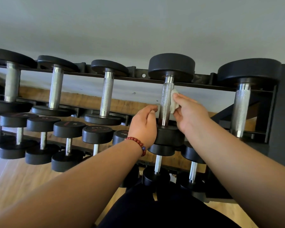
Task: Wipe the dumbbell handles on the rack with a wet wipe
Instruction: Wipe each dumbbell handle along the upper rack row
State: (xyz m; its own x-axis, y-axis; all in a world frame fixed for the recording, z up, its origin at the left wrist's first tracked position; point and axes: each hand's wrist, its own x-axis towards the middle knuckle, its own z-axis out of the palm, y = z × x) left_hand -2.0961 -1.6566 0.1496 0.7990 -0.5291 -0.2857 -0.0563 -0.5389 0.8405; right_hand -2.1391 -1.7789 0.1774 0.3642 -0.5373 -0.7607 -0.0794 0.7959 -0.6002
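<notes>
While my right hand (190, 116) pinches the wet wipe (174, 102) against the right side of a dumbbell handle (166, 102) on the top tier of the rack (138, 76), my left hand (144, 124) curls just beside it, and I cannot tell whether it grips anything. Next, I judge, I should sweep the wipe round the knurling.

The round black rubber dumbbell heads (171, 65) have silver metal handles (166, 102) with a fine cross-hatched knurl pattern, and the crumpled white wet wipe (173, 104) is plain. The beaded bracelet (136, 141) is dark red with one blue bead, and the metal rack (136, 75) is black. The wooden floor (15, 178) is warm brown with grain lines, and the smooth wall (138, 22) is pale grey.
</notes>
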